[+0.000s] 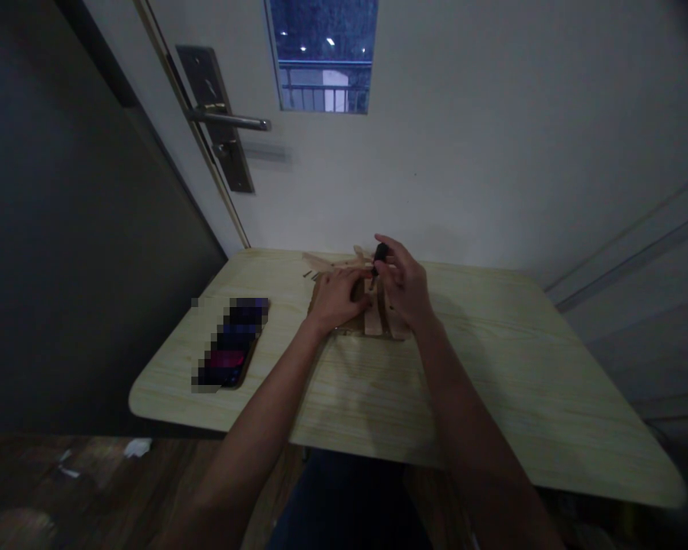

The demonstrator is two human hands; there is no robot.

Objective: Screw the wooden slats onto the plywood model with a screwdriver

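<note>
My left hand (pixel 337 296) lies on a small wooden assembly of slats (pixel 372 319) near the far edge of the light wooden table (pixel 492 382), its fingers curled over the wood and pressing it down. My right hand (pixel 404 284) is closed round a small tool with a black handle (pixel 380 252), held upright with its tip down on the wood just beside my left fingers. A few thin wooden pieces (pixel 321 263) lie behind the assembly. What the tool's tip touches is hidden by my fingers.
A phone (pixel 234 345) lies flat on the table's left part. Behind the table is a white door with a metal lever handle (pixel 229 119) and a small window (pixel 324 53). A dark wall stands at left. Scraps of paper (pixel 137 447) lie on the wooden floor.
</note>
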